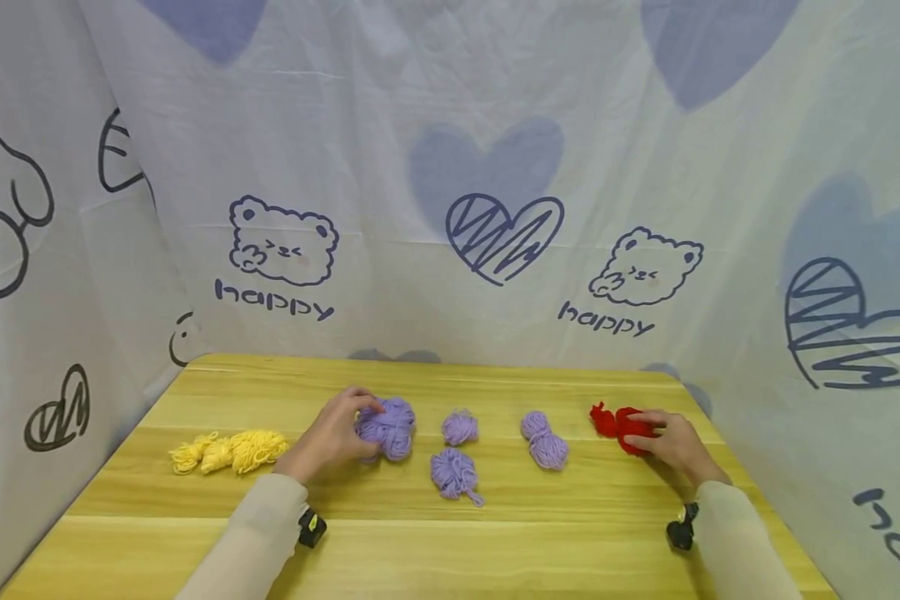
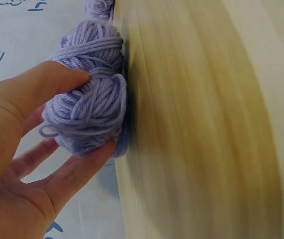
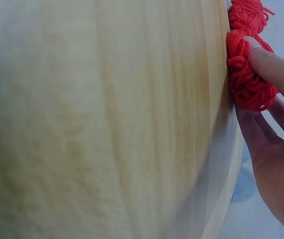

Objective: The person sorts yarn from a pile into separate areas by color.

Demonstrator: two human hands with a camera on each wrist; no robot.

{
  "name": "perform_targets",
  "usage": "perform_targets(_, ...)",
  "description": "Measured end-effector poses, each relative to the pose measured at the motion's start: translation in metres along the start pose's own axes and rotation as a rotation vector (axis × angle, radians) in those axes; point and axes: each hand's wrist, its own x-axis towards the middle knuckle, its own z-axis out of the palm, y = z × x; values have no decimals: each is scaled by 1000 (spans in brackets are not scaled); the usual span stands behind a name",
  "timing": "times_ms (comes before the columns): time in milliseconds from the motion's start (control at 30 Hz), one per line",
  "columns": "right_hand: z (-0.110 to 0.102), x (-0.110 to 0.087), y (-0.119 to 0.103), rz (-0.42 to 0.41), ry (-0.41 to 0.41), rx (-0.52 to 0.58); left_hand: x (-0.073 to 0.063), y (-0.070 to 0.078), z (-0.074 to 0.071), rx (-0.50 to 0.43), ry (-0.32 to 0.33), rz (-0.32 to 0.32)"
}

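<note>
My left hand point(image 1: 336, 435) grips a large purple yarn bundle point(image 1: 396, 427) on the table. In the left wrist view the thumb lies across this yarn bundle point(image 2: 89, 112), and the fingers curl round its near end. On the right side, my right hand point(image 1: 678, 446) holds the bigger lobe of a red yarn bundle point(image 1: 632, 429). The right wrist view has the thumb pressed on the red yarn point(image 3: 248, 79), with the fingers around its lower end, partly hidden. Both bundles appear to rest on the wood.
Yellow yarn point(image 1: 243, 451) lies left of my left hand. Between the hands are a small purple ball point(image 1: 460, 427), a purple bundle with a loose tail point(image 1: 453, 473) and a two-lobed purple bundle point(image 1: 546, 442). A printed cloth point(image 1: 390, 292) hangs behind the wooden table point(image 1: 435, 550).
</note>
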Motion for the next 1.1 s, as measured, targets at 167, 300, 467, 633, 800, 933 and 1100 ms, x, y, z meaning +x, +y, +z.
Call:
perform_targets(167, 1, -1, -1, 0, 1, 4, 0, -1, 0, -1, -6, -2)
perform_targets(300, 1, -2, -2, -10, 6, 1, 0, -3, -1, -6, -16, -5)
perform_targets(467, 1, -1, -1, -10, 9, 6, -1, -4, -2, 2, -26, 4)
perform_targets(633, 1, -2, -1, -10, 12, 6, -2, -3, -2, 22, -31, 9)
perform_targets(800, 1, -2, -1, -29, 16, 3, -4, -1, -4, 81, -31, 9)
perform_targets(933, 1, -3, -1, -33, 13, 6, -6, 3, -8, 134, -29, 2)
perform_targets(1100, 0, -3, -2, -23, 6, 12, -5, 10, -13, 141, -25, 1)
